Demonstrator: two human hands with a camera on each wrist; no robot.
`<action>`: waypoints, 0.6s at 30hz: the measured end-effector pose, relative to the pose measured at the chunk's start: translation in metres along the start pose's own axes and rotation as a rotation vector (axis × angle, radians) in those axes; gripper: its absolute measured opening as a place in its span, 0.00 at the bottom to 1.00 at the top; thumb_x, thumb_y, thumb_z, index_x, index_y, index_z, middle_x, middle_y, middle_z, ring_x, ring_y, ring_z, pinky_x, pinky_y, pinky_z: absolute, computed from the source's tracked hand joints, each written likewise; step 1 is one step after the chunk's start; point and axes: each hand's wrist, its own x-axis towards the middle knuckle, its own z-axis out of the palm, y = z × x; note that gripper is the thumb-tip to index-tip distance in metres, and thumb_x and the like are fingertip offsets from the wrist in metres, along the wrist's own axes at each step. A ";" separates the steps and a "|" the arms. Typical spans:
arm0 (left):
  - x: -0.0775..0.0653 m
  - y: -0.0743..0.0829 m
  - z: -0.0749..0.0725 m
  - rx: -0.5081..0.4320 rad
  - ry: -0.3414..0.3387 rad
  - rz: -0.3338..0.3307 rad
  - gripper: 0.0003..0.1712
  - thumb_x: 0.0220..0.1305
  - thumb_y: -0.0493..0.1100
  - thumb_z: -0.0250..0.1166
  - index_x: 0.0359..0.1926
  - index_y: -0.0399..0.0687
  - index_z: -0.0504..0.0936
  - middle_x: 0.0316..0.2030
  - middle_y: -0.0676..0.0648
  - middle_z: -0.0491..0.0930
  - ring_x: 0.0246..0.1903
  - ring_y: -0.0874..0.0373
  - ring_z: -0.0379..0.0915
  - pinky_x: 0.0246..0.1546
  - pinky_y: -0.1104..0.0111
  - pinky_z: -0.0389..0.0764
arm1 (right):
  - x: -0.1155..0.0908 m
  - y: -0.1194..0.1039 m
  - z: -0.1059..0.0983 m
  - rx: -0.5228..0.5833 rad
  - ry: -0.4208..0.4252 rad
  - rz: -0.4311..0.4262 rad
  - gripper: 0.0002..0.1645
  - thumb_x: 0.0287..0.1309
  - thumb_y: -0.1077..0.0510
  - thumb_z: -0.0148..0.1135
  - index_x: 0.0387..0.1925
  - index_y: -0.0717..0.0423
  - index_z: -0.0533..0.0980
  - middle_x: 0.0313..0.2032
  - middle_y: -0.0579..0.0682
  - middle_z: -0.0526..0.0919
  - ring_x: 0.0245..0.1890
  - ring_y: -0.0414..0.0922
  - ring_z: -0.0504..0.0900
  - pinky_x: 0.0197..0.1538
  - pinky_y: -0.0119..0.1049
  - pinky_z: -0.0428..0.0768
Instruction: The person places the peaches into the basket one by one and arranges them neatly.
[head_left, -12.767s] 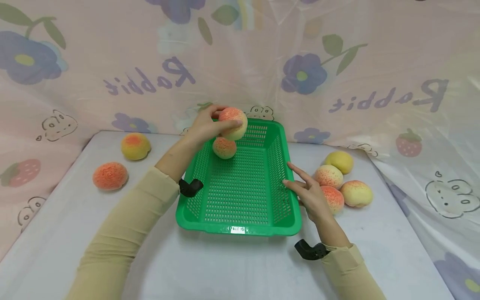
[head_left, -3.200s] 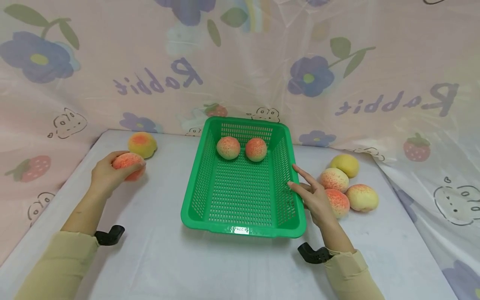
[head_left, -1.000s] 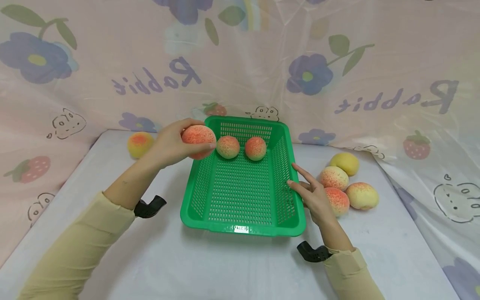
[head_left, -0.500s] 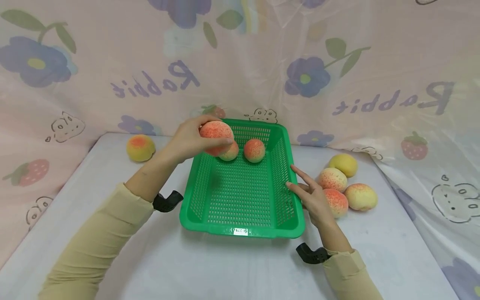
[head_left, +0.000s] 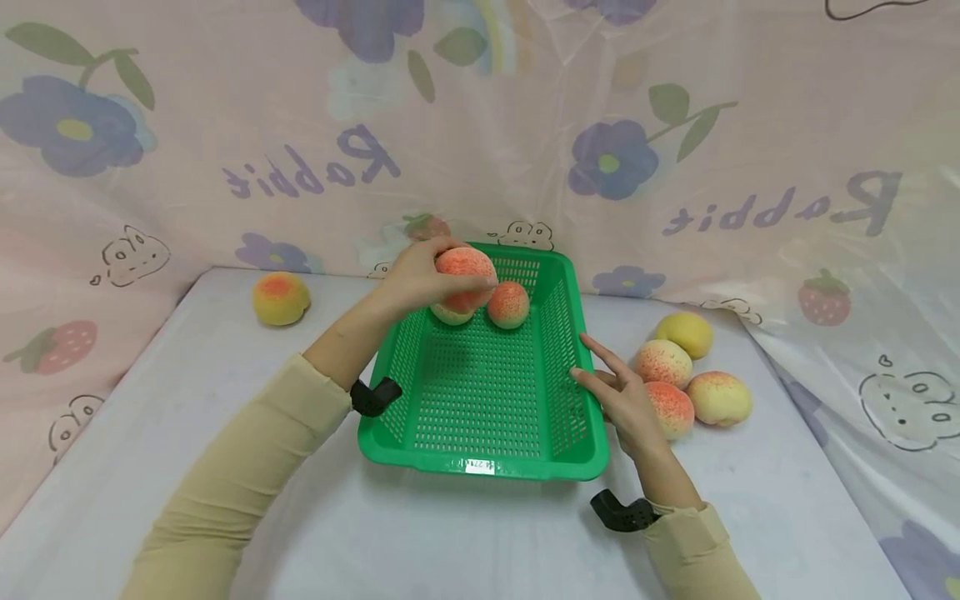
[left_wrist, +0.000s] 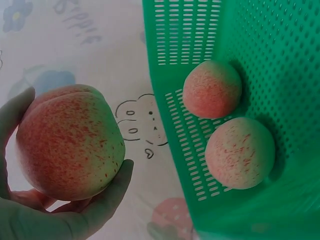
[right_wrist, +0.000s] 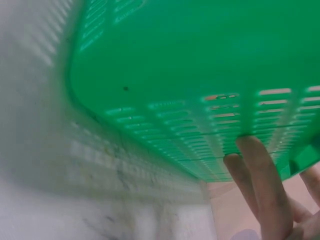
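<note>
A red-blushed peach [head_left: 467,271] is gripped in my left hand [head_left: 416,279], over the back left of a green plastic basket [head_left: 480,467]. The left wrist view shows thumb and fingers curled round this peach [left_wrist: 70,142]. Two more peaches lie inside at the back: a redder one [head_left: 509,305] and a paler one [head_left: 453,315], which the held peach partly covers. My right hand [head_left: 626,400] holds the basket's right rim, thumb over the edge. In the right wrist view, two fingers [right_wrist: 265,185] press against the slotted outer wall.
On the table [head_left: 315,533], a yellow peach with a red patch [head_left: 281,298] lies at the left. Several peaches cluster right of the basket, among them a plain yellow one [head_left: 685,334] and a red one [head_left: 670,409]. A printed curtain [head_left: 480,125] hangs behind.
The peach first held was set in the basket. My left hand then took the red peach from the left side and carried it right, over the basket. My right hand stays at the rim.
</note>
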 end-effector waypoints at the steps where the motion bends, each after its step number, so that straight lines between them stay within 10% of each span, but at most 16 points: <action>1: 0.001 -0.001 0.001 0.004 -0.003 -0.005 0.37 0.53 0.56 0.72 0.62 0.51 0.72 0.56 0.44 0.74 0.53 0.50 0.72 0.50 0.56 0.79 | 0.000 0.000 0.000 0.001 -0.001 0.000 0.37 0.64 0.52 0.60 0.72 0.41 0.59 0.39 0.52 0.86 0.29 0.41 0.86 0.32 0.38 0.85; 18: 0.028 -0.017 0.033 0.003 -0.032 -0.105 0.31 0.51 0.51 0.74 0.55 0.48 0.76 0.54 0.44 0.75 0.52 0.49 0.72 0.46 0.60 0.80 | 0.001 0.002 0.000 0.009 0.000 -0.008 0.37 0.64 0.52 0.60 0.72 0.41 0.59 0.38 0.51 0.86 0.29 0.41 0.86 0.32 0.39 0.85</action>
